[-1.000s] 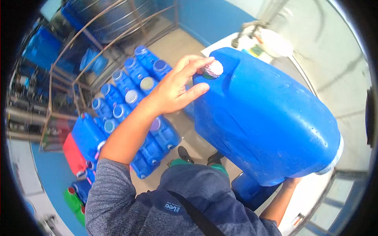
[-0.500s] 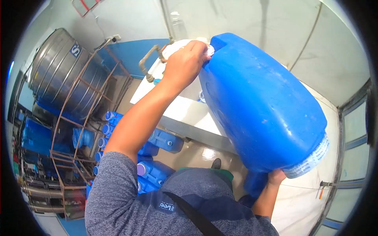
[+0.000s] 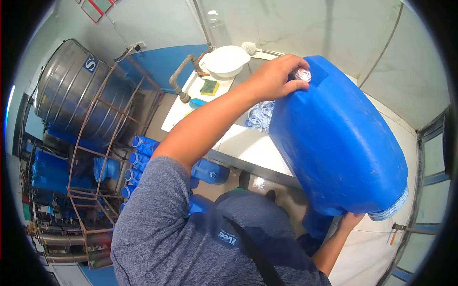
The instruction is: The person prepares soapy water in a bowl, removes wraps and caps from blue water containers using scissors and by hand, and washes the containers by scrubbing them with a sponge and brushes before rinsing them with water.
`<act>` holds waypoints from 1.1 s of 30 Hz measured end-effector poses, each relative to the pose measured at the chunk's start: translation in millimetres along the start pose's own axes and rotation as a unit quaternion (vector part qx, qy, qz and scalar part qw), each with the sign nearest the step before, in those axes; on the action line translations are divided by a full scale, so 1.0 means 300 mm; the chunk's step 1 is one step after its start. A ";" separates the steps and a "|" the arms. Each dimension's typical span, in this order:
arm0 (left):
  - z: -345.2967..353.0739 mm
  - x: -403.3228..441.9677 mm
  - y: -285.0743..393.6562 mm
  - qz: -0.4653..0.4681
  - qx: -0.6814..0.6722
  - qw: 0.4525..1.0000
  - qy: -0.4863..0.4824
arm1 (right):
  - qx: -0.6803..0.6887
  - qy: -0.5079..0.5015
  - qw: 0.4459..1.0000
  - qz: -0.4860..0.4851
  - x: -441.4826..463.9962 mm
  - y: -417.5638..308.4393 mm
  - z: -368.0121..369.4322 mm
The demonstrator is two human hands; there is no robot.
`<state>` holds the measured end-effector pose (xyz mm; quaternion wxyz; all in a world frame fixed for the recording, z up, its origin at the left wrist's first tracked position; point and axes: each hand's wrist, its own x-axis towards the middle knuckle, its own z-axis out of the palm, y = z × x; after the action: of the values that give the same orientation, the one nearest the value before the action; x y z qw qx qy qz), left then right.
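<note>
A large blue jug [image 3: 343,138] lies tilted across the right half of the view, its wide label-wrapped cap [image 3: 392,206] at the lower right. At its upper left end, the fingers of my left hand [image 3: 286,76] are closed round a small red-and-white cap [image 3: 302,74]. My right hand [image 3: 350,221] supports the jug from below near the wide cap; its fingers are mostly hidden under the jug. Crumpled clear-and-blue plastic [image 3: 260,116] lies on the counter beside the jug.
The white counter [image 3: 248,143] carries a white basin [image 3: 226,61], a sponge [image 3: 209,87] and a pipe faucet [image 3: 177,78]. Several blue jugs [image 3: 210,171] stand on the floor at left. Behind them are a metal rack [image 3: 98,190] and a steel tank [image 3: 71,86]. A valve [image 3: 398,228] is at right.
The view has swung from the floor jugs to the counter. The big jug has shifted right since half a second ago, with both hands still on it.
</note>
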<state>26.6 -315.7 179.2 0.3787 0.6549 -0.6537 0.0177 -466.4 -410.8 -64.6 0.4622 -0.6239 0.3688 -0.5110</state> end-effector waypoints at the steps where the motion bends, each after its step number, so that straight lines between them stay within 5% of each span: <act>1: -0.015 -0.001 -0.028 0.003 -0.003 1.000 0.001 | 0.020 0.025 0.999 0.015 -0.011 -0.018 0.019; 3: -0.057 0.008 -0.136 -0.033 -0.120 0.992 -0.001 | -0.011 0.022 0.999 -0.021 0.000 -0.081 0.067; 6: -0.207 -0.026 -0.460 -0.138 0.026 0.989 0.044 | -0.007 0.045 0.999 -0.015 -0.012 -0.141 0.140; 8: -0.340 -0.121 -0.608 -0.291 0.226 0.919 -0.138 | 0.025 0.075 0.996 0.028 -0.032 -0.172 0.195; 11: -0.362 -0.325 -0.881 -0.354 0.332 0.790 -0.376 | 0.038 0.110 0.993 0.035 -0.052 -0.211 0.284; 15: -0.290 -0.514 -0.970 -0.479 0.273 0.789 -0.270 | 0.036 0.077 0.996 0.040 -0.042 -0.232 0.381; 18: -0.232 -0.580 -1.012 -0.487 0.252 0.815 -0.187 | 0.028 0.038 0.999 0.019 -0.015 -0.235 0.408; 23: -0.322 -0.516 -0.947 -0.477 0.154 0.825 -0.261 | 0.035 0.032 0.999 0.022 -0.012 -0.274 0.418; 26: -0.383 -0.487 -0.933 -0.409 -0.066 0.893 -0.179 | 0.048 0.046 0.998 0.015 -0.015 -0.265 0.439; 29: -0.424 -0.417 -0.919 -0.446 -0.098 0.860 -0.229 | 0.032 0.056 0.997 0.035 -0.033 -0.273 0.429; 31: -0.416 -0.419 -0.941 -0.439 -0.041 0.853 -0.280 | -0.048 0.051 0.998 0.000 -0.033 -0.233 0.385; 33: -0.370 -0.479 -1.013 -0.308 0.191 0.873 -0.325 | -0.030 0.066 0.997 -0.007 -0.036 -0.234 0.412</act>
<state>322.5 -180.1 40.1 -0.0018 0.8517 -0.4887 -0.1890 -348.6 -354.9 -7.1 0.4146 -0.6052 0.4089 -0.5429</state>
